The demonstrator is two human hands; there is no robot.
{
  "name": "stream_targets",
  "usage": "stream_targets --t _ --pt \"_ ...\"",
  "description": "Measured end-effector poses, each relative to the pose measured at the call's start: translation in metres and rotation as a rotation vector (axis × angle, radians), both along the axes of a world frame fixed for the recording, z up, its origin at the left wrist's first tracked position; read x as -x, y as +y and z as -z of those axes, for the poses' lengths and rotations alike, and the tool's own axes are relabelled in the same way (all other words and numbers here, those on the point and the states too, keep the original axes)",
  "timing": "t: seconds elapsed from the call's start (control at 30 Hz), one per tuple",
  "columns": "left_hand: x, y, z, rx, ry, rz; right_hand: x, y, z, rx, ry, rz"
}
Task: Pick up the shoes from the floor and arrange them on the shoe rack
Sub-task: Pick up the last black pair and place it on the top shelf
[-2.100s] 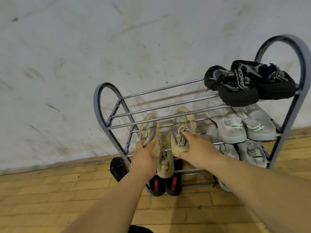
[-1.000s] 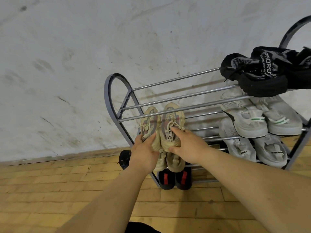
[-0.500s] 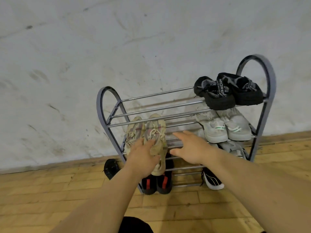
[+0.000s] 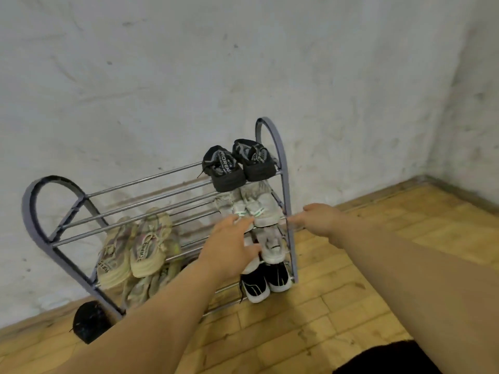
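Now both grips are empty, fingers spread. The left grip (image 4: pixel 232 247) hovers in front of the white sneakers (image 4: pixel 251 209) at the right end of the shoe rack (image 4: pixel 55 180), and the right grip (image 4: pixel 318 220) is just outside that end frame. One black shoe (image 4: pixel 90 329) lies on the floor by the rack's left foot, well apart from both but nearer the left grip; I cannot tell its long axis. Bare bars along the top shelf's left side leave room.

Bare forearms run to the left hand (image 4: pixel 232 249) and right hand (image 4: pixel 321 218); black clothing (image 4: pixel 378 360) (blurred) shows below the right hand.
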State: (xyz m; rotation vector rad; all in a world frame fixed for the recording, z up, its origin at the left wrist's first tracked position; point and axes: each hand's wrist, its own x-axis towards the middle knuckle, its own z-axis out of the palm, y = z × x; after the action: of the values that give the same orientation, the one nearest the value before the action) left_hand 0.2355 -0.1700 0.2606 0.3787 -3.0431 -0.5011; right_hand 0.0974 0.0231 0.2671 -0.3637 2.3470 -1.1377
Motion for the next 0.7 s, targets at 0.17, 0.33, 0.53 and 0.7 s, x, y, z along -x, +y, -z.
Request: stream_targets --t 0.17,0.33,0.53,0.7 --pt "0.069 0.079 0.004 -0.033 0.005 0.193 0.037 0.126 0.029 -0.051 -0.057 0.213" --pt "0.122 0.164 0.053 -0.047 -0.104 0.351 0.064 0.252 0.131 -0.292 -0.179 0.415" --pt "0.151 0.205 0.134 -0.076 -0.283 0.426 0.069 0.303 0.255 -0.413 -0.321 0.501" --pt "0.161 0.184 0.187 -0.093 -0.392 0.403 0.079 0.278 0.330 -0.535 -0.346 0.427"
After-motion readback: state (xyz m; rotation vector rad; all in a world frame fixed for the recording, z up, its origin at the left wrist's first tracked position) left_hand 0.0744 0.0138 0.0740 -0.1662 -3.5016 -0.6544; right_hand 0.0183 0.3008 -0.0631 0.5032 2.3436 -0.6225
